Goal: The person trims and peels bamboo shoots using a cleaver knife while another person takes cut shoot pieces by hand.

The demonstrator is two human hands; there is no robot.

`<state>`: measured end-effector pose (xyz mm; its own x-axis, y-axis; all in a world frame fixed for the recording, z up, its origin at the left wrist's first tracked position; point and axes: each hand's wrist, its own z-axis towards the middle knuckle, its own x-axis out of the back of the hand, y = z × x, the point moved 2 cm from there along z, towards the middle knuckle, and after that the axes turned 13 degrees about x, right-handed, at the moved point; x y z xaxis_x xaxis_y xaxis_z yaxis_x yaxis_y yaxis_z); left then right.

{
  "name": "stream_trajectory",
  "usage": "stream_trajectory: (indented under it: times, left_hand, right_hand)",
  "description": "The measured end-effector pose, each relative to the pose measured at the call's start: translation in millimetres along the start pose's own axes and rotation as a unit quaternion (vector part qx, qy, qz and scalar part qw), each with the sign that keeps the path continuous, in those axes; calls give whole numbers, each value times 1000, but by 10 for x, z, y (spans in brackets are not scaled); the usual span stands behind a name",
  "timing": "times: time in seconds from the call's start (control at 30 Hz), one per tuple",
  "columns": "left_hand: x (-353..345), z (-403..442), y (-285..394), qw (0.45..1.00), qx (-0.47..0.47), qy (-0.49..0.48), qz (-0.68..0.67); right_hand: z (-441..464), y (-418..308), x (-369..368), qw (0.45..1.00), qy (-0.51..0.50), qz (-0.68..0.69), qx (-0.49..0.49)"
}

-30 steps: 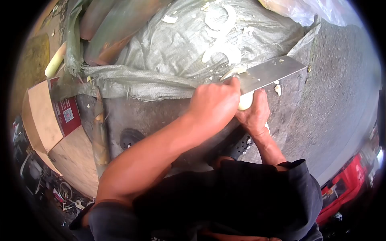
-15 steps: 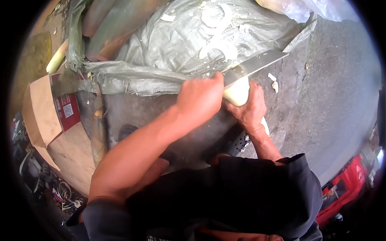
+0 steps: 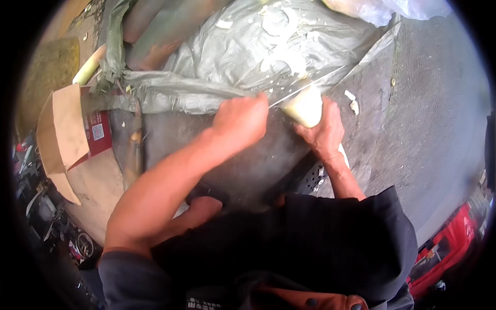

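Observation:
My left hand (image 3: 242, 121) is closed round the handle of a cleaver, which its fist hides. The cleaver blade (image 3: 287, 96) appears nearly edge-on, a thin bright line sloping up to the right across the top of a peeled bamboo shoot (image 3: 306, 109). Whether the edge touches the shoot is hard to tell. Gripping the pale shoot from the right and below is my right hand (image 3: 328, 133). Just beyond lies a grey-green woven sack (image 3: 222, 62), with white ring-shaped slices (image 3: 289, 61) and small scraps on it.
Large brown unpeeled bamboo shoots (image 3: 155, 31) lie at the upper left. An opened cardboard box (image 3: 67, 126) stands on the left, near a narrow bamboo shoot (image 3: 135, 150). White scraps (image 3: 353, 106) lie on the concrete. A red object (image 3: 447, 243) is at lower right.
The cleaver has turned from showing its broad blade face to almost edge-on, and my left hand has shifted slightly left. My right hand still holds the bamboo shoot.

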<state>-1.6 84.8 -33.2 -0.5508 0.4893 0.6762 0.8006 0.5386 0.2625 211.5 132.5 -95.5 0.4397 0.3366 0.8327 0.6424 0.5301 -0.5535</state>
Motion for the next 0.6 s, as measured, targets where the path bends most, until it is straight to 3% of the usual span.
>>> stream_trajectory:
  times: [0.17,0.33,0.4,0.47,0.57,0.6]
  left_hand:
    - [-130,317,155,999,-2,4,-52]
    - [-98,459,-80,987,45,-30,-151]
    - [7,456,-138,989,53,-49,-132]
    - [176,401,-185,990,60,-56,-118]
    - [262,214,-249,990,86,43,-102]
    - [251,187,-269,982,57,126,-129]
  right_hand:
    - [-21,18,-29,998,43,-9,52]
    - [150,21,182,996,-63,47,-34]
    - [183,47,277,986,-128,86,-63]
    - [202,46,344,992,-79,55,-83]
    - [179,40,343,998,-11,-18,-58]
    - [215,59,314,999,-5,-26,-36]
